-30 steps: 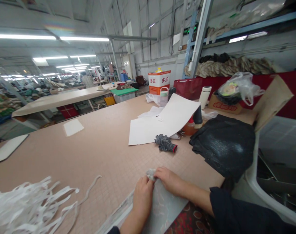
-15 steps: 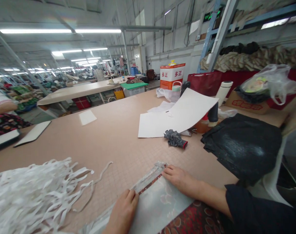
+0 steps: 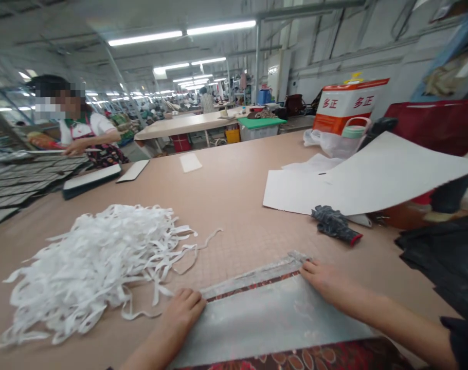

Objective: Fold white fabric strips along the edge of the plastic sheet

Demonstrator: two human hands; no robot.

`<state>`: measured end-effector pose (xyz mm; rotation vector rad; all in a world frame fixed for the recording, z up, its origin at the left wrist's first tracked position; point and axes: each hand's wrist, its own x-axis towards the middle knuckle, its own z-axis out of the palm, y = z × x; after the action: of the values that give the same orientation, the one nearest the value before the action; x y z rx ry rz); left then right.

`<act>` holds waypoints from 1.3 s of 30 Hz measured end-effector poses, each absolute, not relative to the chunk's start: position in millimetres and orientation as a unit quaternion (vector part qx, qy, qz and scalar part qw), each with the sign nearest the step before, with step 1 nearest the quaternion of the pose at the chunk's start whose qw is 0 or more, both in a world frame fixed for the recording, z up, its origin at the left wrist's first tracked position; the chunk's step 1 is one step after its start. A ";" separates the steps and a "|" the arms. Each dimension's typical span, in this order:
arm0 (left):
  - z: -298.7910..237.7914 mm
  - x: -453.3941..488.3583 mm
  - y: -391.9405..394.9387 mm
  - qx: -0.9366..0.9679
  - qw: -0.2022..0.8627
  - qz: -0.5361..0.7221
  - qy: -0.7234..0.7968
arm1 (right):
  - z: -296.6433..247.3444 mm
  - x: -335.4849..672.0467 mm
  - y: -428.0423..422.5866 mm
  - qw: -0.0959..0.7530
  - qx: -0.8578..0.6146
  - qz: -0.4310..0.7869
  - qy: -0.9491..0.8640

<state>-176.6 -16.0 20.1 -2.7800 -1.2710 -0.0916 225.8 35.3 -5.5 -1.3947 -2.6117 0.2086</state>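
Observation:
A pale grey fabric panel with a folded far edge and a dark red patterned border lies on the tan table right in front of me. My left hand presses flat on the left end of that folded edge, fingers extended. At the right end of the same edge my right hand lies flat, fingertips on the corner. Neither hand holds anything else.
A heap of white fabric strips lies to the left. White paper sheets, a grey glove and black material lie to the right. Another person works at the far left beside dark stacked panels.
My hands have slid apart along the folded edge, the left one going left. The view has swung to the left, bringing the strip heap and the other person into sight.

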 end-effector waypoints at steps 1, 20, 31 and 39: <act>19.9 -177.3 -17.5 -0.906 0.050 -0.032 -0.419 | 0.5 213.1 38.5 0.042 -0.462 0.060 -0.884; -1.4 -189.5 -63.1 -0.821 0.103 -0.200 -0.525 | 4.4 -9.5 24.7 0.082 -0.256 0.164 -0.949; -8.7 -187.7 -63.2 -0.822 0.131 -0.207 -0.514 | -7.3 -16.8 10.5 0.120 -0.107 0.005 -0.987; -11.1 -191.2 -55.1 -0.847 0.148 -0.202 -0.469 | 5.8 24.3 8.9 0.074 -0.174 0.000 -0.982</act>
<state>-191.2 -55.1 -11.1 -2.4360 -1.3499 -0.5810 24.3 8.9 5.8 -0.5234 -2.9463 0.0009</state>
